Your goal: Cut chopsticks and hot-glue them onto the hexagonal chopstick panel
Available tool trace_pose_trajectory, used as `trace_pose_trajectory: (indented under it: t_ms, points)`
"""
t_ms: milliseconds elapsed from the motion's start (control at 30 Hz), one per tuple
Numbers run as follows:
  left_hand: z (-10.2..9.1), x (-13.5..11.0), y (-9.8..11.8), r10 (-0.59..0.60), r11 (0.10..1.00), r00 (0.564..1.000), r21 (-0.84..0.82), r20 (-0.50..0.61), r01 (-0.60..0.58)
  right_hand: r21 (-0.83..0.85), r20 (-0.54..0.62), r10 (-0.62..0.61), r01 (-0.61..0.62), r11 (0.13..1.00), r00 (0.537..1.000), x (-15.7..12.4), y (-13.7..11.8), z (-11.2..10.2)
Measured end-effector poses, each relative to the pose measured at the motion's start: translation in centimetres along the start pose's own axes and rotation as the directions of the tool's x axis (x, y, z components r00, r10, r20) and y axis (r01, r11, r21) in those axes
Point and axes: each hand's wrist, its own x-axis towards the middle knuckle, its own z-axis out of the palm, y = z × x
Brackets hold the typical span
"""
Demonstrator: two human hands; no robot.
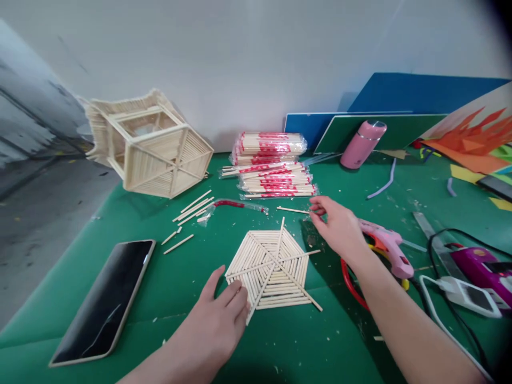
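In the head view, a six-sided panel of wooden sticks (276,266) lies flat on the green table, with longer sticks crossing at its centre. My left hand (226,309) rests at the panel's lower left edge, thumb apart and fingers bent lightly on it, gripping nothing visible. Beyond the panel's upper right corner, my right hand (334,221) has its fingertips closed on the end of a short wooden stick (293,210), which points left just above the table. Several loose sticks (194,207) lie to the left, beside a crumpled clear wrapper with a red strip (230,203).
A stick-built lantern-like frame (168,160) stands back left. Wrapped chopstick packs (276,165) and a pink flask (364,145) are by the wall. A phone (106,301) lies left. A pink glue gun (390,248), red-handled tool (352,282), ruler (430,229) and cables crowd the right.
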Motion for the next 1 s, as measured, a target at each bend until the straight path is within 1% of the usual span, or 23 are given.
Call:
trace_pose_trajectory:
  t_ms: [100, 167, 267, 367, 500, 600, 700, 800, 900, 1000]
  points:
    - [-0.2, -0.1, 0.2, -0.019, 1.0, 0.999, 0.006, 0.043, 0.019, -0.104, 0.108, -0.074, 0.085, 0.991, 0.991, 2.3, -0.5, 1.6]
    - [-0.3, -0.2, 0.3, -0.007, 1.0, 0.996, 0.008, 0.086, 0.006, -0.174, 0.177, -0.113, 0.144, 0.974, 0.978, 3.0, -0.6, 2.3]
    - [-0.3, -0.4, 0.3, -0.01, 1.0, 0.993, 0.004, 0.12, 0.01, -0.259, 0.259, -0.153, 0.221, 0.94, 0.954, 3.0, -0.4, 2.9]
    - [-0.1, -0.6, 0.4, -0.039, 0.999, 0.994, -0.008, 0.102, 0.04, -0.323, 0.312, -0.17, 0.273, 0.906, 0.935, 2.6, -0.1, 3.0]
    - [0.1, -0.6, 0.4, -0.022, 0.999, 0.996, -0.026, 0.092, 0.024, -0.37, 0.352, -0.178, 0.312, 0.875, 0.919, 2.7, 0.3, 3.1]
    - [0.0, -0.6, 0.4, -0.043, 0.998, 0.996, -0.032, 0.08, 0.046, -0.381, 0.353, -0.177, 0.314, 0.87, 0.919, 2.9, 0.5, 3.2]
    - [-0.3, -0.5, 0.3, -0.049, 0.998, 0.996, -0.028, 0.074, 0.051, -0.371, 0.329, -0.168, 0.29, 0.882, 0.929, 3.0, 0.4, 3.4]
    - [-0.7, -0.4, 0.2, -0.042, 0.998, 0.994, -0.036, 0.105, 0.046, -0.338, 0.28, -0.156, 0.249, 0.908, 0.947, 3.3, 0.2, 3.3]
    - [-0.9, -0.4, 0.0, -0.045, 0.997, 0.991, -0.057, 0.129, 0.053, -0.277, 0.198, -0.145, 0.197, 0.94, 0.969, 3.6, -0.6, 2.1]
    - [-0.9, -0.3, 0.0, -0.045, 0.996, 0.993, -0.071, 0.106, 0.053, -0.169, 0.118, -0.163, 0.182, 0.969, 0.98, 3.3, -2.0, -0.2]
